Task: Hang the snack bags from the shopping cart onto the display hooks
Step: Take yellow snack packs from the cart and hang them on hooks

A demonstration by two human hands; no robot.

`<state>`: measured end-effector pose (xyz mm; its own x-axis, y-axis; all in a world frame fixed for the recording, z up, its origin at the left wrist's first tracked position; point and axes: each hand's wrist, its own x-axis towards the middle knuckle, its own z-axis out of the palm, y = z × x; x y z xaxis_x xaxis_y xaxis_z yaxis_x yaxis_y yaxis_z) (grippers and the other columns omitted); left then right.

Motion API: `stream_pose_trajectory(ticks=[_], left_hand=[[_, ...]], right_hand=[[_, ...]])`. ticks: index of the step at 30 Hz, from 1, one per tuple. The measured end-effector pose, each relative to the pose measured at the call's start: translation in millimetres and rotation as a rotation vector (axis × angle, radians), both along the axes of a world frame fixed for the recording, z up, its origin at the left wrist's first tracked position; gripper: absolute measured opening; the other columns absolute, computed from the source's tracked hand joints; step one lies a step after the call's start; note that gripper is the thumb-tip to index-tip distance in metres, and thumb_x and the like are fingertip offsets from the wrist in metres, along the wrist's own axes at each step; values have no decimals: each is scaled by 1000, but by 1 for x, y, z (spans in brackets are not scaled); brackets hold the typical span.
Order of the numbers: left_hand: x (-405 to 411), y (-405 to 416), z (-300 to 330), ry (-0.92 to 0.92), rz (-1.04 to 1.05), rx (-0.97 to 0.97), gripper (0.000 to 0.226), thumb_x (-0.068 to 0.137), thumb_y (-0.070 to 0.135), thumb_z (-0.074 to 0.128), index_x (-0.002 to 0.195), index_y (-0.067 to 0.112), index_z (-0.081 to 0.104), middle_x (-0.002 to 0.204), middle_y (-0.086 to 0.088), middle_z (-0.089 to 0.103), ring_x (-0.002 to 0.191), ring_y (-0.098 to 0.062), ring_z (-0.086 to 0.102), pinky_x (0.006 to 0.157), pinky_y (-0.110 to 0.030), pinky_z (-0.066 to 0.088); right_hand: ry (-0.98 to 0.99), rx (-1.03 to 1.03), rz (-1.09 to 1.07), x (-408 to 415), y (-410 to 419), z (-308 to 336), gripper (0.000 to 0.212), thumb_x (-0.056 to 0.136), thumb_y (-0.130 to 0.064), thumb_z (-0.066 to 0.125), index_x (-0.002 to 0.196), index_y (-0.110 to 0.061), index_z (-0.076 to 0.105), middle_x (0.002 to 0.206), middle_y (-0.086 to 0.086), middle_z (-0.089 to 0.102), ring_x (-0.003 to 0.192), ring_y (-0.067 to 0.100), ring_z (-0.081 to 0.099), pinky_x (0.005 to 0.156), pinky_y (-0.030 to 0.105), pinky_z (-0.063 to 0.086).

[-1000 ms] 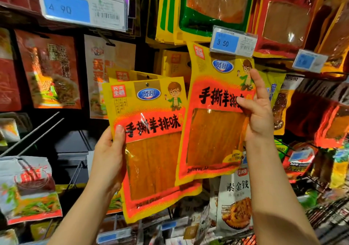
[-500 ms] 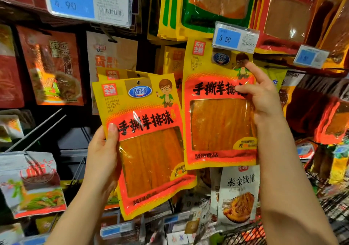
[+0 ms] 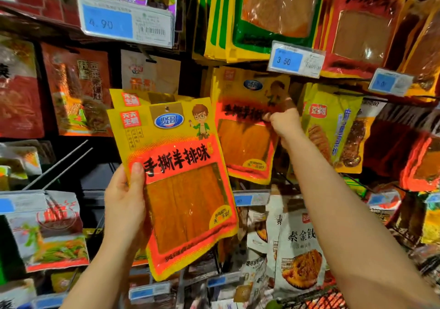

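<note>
My left hand (image 3: 123, 203) grips a small stack of yellow-and-orange snack bags (image 3: 183, 180) by their left edge, thumb on the front bag, held upright in front of the rack. My right hand (image 3: 283, 122) pinches another bag of the same kind (image 3: 242, 141) at its right side, high up under the 3.50 price tag (image 3: 295, 59). That bag is blurred and its top hole and the hook are hidden behind the tag.
Two bare metal hooks (image 3: 59, 168) stick out at the left. Hanging snack bags fill the rack all around, with a 4.90 price tag (image 3: 126, 25) upper left. White bags (image 3: 300, 249) and a cart's wire edge (image 3: 321, 296) lie at lower right.
My right hand has carried its bag up and away toward the rack under the 3.50 tag. My left hand with its stack has shifted slightly right and closer.
</note>
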<state>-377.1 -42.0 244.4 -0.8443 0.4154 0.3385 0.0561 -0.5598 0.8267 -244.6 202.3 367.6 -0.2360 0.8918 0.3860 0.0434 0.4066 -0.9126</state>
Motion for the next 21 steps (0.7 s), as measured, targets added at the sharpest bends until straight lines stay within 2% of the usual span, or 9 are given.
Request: stream_pose_trajectory(ticks=[2,4,6,7,9,11,13,16,21], left_hand=[[2,0,0,-16,-24,11,20,93,34,47,94,27,66,84,10,73,73,-4,67,64,-21,55],[3,0,1,-48,-38,18,22,88,38,49,95,27,68,93,5,74,82,-11,67,72,-29,55],[4,1,2,-88,-50,42,22,91,35,48,99,25,66,98,1,73,87,-17,67,77,-34,55],[7,2,4,-99,-61,48,22,94,32,47,101,24,66,101,-2,73,90,-20,66,79,-37,54],[13,6,8,-94,-85,41,22,98,28,45,106,22,64,107,-6,71,95,-23,66,83,-40,52],[20,13,11,-76,-106,38,22,98,27,45,107,20,64,103,-5,73,91,-18,68,77,-33,54],[27,19,11,-55,-134,41,22,96,26,46,108,17,63,99,-2,73,85,-13,68,70,-26,56],[36,25,9,-28,-213,46,22,92,28,50,106,19,64,102,-4,73,88,-14,69,72,-26,57],[41,27,3,27,-281,38,35,76,55,67,97,28,69,99,-1,73,86,-12,68,70,-25,56]], right_hand=[[-38,-19,1,-3,2,-7,64,82,8,61,138,-18,45,107,7,62,93,22,60,71,30,55],[-117,64,-129,-2,1,-11,56,81,-8,69,133,-19,50,115,10,61,107,30,60,87,41,54],[-214,165,-259,4,-17,-14,54,85,-30,69,134,-20,49,127,11,54,118,29,53,97,36,46],[-220,195,-210,8,-31,-17,55,87,-38,66,136,-21,47,129,8,54,119,25,53,96,32,45],[-174,199,86,14,-72,-28,57,86,-46,66,137,-35,44,116,-2,64,107,14,61,86,27,49],[-161,161,318,19,-104,-41,63,73,-51,75,127,-55,41,100,-8,69,96,10,67,82,30,53],[-145,147,368,22,-111,-53,74,66,-37,85,119,-60,40,104,-10,70,99,9,67,86,34,54],[-8,24,414,33,-107,-60,80,69,-6,83,124,-50,45,114,2,68,105,18,67,88,43,56],[99,-82,456,49,-102,-69,67,72,13,70,121,-32,57,115,4,68,101,16,68,77,29,56]])
